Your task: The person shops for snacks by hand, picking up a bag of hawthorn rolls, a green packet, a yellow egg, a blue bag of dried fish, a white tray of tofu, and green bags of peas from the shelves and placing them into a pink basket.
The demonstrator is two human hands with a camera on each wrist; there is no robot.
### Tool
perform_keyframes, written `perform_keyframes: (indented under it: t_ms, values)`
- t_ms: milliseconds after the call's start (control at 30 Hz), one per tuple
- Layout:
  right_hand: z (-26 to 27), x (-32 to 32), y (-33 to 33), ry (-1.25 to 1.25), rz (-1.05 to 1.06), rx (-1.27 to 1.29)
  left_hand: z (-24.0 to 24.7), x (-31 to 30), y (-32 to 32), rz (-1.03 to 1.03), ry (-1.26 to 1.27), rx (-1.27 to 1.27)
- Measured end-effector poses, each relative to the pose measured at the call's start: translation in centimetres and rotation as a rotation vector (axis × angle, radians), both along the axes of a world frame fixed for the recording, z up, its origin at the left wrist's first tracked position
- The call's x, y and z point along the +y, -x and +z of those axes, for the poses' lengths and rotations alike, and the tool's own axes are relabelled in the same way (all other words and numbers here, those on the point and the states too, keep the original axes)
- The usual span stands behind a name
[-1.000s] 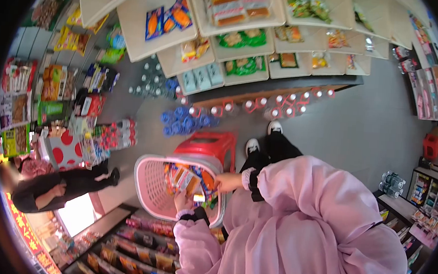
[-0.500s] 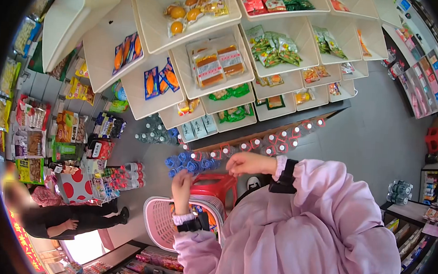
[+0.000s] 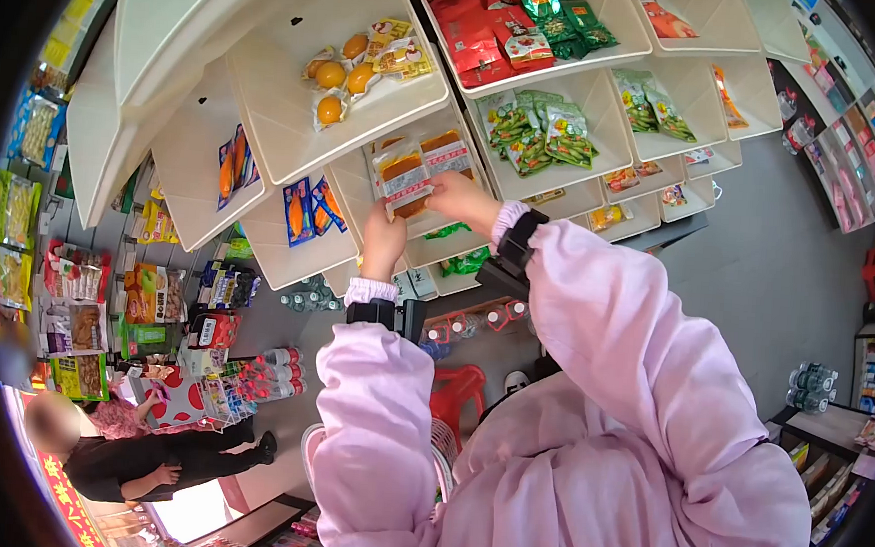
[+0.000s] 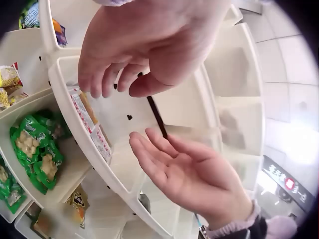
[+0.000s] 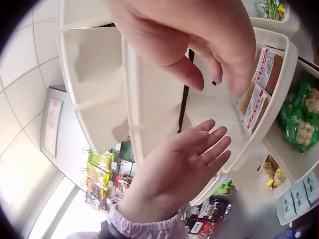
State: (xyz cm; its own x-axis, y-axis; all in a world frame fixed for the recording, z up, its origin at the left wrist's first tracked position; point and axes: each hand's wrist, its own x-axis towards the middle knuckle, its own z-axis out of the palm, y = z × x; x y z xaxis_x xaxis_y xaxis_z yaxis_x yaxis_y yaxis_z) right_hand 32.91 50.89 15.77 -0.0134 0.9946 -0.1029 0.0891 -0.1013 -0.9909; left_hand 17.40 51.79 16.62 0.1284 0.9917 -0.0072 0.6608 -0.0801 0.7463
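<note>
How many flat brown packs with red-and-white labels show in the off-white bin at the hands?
2 visible, side by side in the bin: a left pack and a right pack. More may be hidden beneath.

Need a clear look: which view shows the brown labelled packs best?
Right wrist view: the brown packs look largest, labels plainly visible. Head view: smaller, partly behind the right hand. Left wrist view: steeply slanted.

Nothing legible; blurred characters on red sign [image 3: 65,499], brown food packs [image 5: 264,67], grey panel [image 4: 285,183].
</note>
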Motion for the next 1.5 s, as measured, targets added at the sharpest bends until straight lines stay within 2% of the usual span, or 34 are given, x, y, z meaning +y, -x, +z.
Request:
perform_keyframes:
  t_ms: [67, 100, 200, 267, 367, 467, 567, 633, 767, 800, 833, 900, 933, 1033, 1067, 1100, 1167, 1267, 1367, 1500]
  values:
    - [-0.3, 1.3, -0.3, 0.08, 0.052, -0.129, 0.4, 0.4, -0.7, 0.027, -0.017, 0.096]
    - [-0.1, 1.4, -0.3, 0.119, 0.08, -0.194, 0.6, 0.5, -1.0, 0.047, 0.018, 0.065]
    - [0.4, 1.5, -0.6, 0.206, 0.04, -0.15, -0.1, 1.6, -1.0, 0.125, 0.092, -0.021]
    - [-0.8, 2.2, -0.1, 0.26, 0.023, -0.039, -2.8, 2.9, -0.3, 0.193, 0.103, -0.068]
    - [-1.4, 2.6, 0.1, 0.307, 0.04, 0.148, 2.3, 0.7, -2.3, 0.079, 0.248, -0.388]
    - [-0.4, 2.1, 0.3, 0.342, 0.067, 0.244, 1.5, 1.5, -1.8, 0.081, 0.3, -0.472]
    - [1.3, 0.8, -0.1, 0.273, 0.107, 0.296, -0.3, 2.2, -0.3, 0.097, 0.168, -0.271]
    - [1.6, -0.4, -0.7, 0.215, 0.154, 0.346, 0.2, 1.5, 0.8, 0.087, 0.219, -0.411]
    - [2.2, -4.7, -1.8, 0.145, 0.294, 0.404, 3.4, -3.0, 2.2, 0.007, 0.349, -0.765]
    - [2.4, -6.2, -1.8, 0.204, 0.324, 0.442, 3.8, -4.8, 2.1, 0.04, 0.346, -0.838]
    - [2.8, -7.6, -1.6, 0.179, 0.368, 0.43, 2.8, -6.0, 3.6, 0.012, 0.376, -0.773]
    - [2.4, -10.4, -1.0, 0.193, 0.445, 0.401, 1.4, -9.6, 4.3, 0.011, 0.357, -0.899]
    - [1.6, -11.8, -0.3, 0.249, 0.455, 0.458, 0.6, -11.4, 5.1, 0.022, 0.414, -0.889]
    - [-2.3, -15.2, 1.3, 0.296, 0.565, 0.345, -2.3, -17.4, 7.1, 0.067, 0.454, -0.896]
    - [-4.3, -16.6, 2.3, 0.325, 0.565, 0.343, -2.7, -19.3, 7.5, 0.1, 0.486, -0.925]
    - [-4.9, -17.7, 3.2, 0.282, 0.577, 0.234, -3.2, -21.1, 8.1, 0.137, 0.517, -0.954]
    - [-5.4, -19.9, 4.8, 0.399, 0.642, 0.252, -4.7, -24.5, 9.9, 0.195, 0.581, -1.046]
    - [-6.2, -22.2, 7.6, 0.509, 0.792, 0.124, -6.2, -29.1, 12.5, 0.296, 0.661, -1.12]
    - [-8.2, -25.0, 10.9, 0.476, 0.815, 0.164, -7.3, -33.2, 15.4, 0.301, 0.703, -0.984]
    - [-9.5, -28.4, 15.5, 0.359, 0.984, 0.018, -6.6, -37.4, 18.5, 0.423, 0.72, -1.049]
